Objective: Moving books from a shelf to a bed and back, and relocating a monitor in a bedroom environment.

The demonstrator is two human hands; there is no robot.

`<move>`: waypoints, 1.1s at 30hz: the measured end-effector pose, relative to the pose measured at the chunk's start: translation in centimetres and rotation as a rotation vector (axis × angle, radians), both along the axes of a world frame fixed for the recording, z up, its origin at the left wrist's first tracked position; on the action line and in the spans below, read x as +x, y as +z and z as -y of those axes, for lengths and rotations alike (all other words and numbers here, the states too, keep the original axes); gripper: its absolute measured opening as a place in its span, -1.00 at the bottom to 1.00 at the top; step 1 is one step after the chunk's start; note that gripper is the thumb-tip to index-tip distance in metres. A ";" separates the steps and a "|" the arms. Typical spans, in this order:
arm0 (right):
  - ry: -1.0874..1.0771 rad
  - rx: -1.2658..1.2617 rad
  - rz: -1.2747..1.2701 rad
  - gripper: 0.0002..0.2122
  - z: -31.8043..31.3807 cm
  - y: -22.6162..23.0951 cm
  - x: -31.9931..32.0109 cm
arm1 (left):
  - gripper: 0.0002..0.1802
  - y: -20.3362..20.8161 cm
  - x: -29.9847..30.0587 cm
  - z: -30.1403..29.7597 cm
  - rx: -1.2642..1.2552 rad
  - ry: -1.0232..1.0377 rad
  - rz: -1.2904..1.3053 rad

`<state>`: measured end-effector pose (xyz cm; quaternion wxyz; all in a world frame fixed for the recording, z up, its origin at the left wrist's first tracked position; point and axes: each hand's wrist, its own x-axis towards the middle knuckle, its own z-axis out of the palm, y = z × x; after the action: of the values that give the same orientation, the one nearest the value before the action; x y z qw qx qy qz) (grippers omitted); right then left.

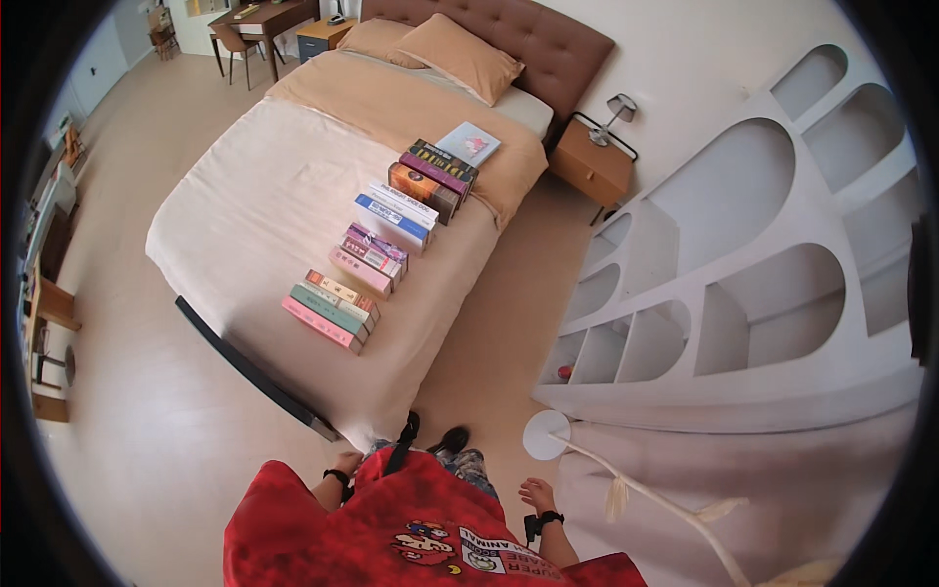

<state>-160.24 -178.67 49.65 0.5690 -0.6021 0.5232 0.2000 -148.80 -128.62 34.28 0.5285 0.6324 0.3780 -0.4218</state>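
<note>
The books sat on the bed, in a slanting line of groups toward its right side, with narrow gaps between some of the groups. Nearest the foot were a pink book, a green book and one in cream and orange, pressed side by side. Pink and purple volumes followed, then white and blue ones, then a darker group with a maroon spine. At the far end a light blue book lay flat, a pink figure on its cover

Both hands were well apart from the books. The left hand hung near the foot corner of the bed, close to the dark bar there; the shirt partly covered it, and whether its fingers were apart or together I could not tell. The right hand hung over the floor with its fingers loosely bent and slightly apart, clamped on nothing, near a round white disc with a pale branch-like pole. Each wrist wore a black band

Further out, tan pillows leaned by the brown headboard. A brown nightstand carried a lamp, and a white shelf unit with rounded openings filled the right side
</note>
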 end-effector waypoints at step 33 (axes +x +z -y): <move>0.232 0.191 0.087 -0.79 29.8 -7.9 35.3 | -0.72 13.5 36.9 29.9 -0.076 0.267 0.334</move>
<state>-124.95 -208.50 41.72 0.6188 -0.6100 0.4033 0.2869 -111.87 -158.50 47.80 0.6583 0.6174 0.3495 -0.2515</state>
